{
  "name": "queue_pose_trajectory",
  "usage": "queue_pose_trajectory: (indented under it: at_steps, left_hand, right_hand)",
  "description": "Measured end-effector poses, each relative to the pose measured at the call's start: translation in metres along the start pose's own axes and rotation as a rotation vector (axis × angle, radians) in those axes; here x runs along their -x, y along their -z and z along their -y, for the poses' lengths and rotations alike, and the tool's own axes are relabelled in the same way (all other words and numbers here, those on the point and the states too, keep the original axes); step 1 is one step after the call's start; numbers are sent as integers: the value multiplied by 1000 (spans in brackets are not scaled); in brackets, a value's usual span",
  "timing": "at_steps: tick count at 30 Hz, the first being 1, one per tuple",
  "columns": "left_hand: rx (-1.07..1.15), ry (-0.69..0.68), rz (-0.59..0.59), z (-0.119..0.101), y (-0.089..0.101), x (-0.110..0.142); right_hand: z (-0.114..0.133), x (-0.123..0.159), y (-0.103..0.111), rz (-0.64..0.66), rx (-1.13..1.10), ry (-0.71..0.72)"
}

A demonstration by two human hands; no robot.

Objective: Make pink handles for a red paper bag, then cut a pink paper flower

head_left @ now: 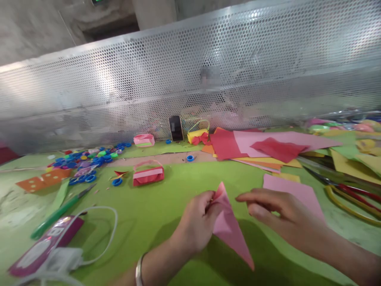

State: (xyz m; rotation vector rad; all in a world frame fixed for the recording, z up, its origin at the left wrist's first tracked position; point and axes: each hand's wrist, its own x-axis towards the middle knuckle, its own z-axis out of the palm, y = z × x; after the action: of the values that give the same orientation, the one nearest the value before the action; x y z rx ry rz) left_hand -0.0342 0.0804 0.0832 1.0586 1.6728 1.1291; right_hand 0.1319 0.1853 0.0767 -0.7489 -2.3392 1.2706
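A folded sheet of pink paper [230,232], narrowing to points at its top and lower right, is pinched between the thumb and fingers of my left hand [198,222]. It is held up over the green tabletop [143,246]. Just to its right, apart from the paper, my right hand [275,208] hovers with the index finger stretched toward it and the thumb below; nothing shows between them. A flat pink sheet [294,194] lies partly behind my right hand.
Scissors [354,194] lie at the right, beside stacked coloured paper [226,145]. A red paper bag [149,175], a yellow paper bag [195,136] and a phone [176,128] stand farther back. Left are blue rings [91,178], a green-handled knife [56,216] and a corded purple power strip [44,248].
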Motion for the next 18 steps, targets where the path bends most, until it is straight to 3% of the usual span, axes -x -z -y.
queue_pose_trajectory:
  at_steps: [2,9,14,18]
  left_hand:
    - [-120,-64,32,-1,0,3]
    - [-208,-87,129,-4,-6,13]
    - [-71,-33,208,-2,-5,13]
    - [2,35,169,0,-5,11]
  right_hand:
    - [1,-3,0,-74,-107,-71]
    - [12,0,-11,12,-273,-65]
    - [13,-2,-9,-29,-443,-141]
    - [5,-7,-4,-79,-537,-146]
